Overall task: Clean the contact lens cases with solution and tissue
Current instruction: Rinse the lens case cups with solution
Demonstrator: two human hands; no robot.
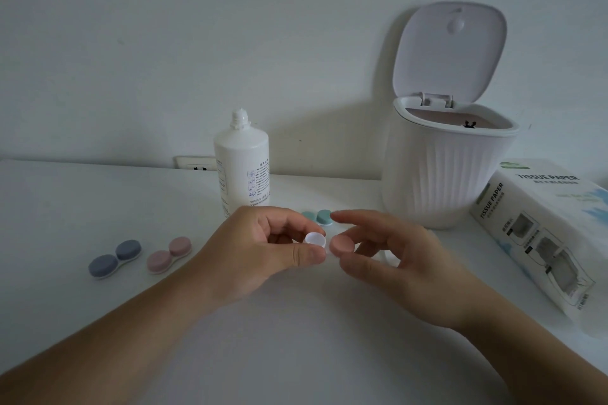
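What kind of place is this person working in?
Probably a home desk or dressing table against a wall: a small lidded bin, a tissue paper pack, a solution bottle and a wall socket suggest it.

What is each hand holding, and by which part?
Left hand pinches the white case well by its rim; right hand pinches the pink cap by its edge.
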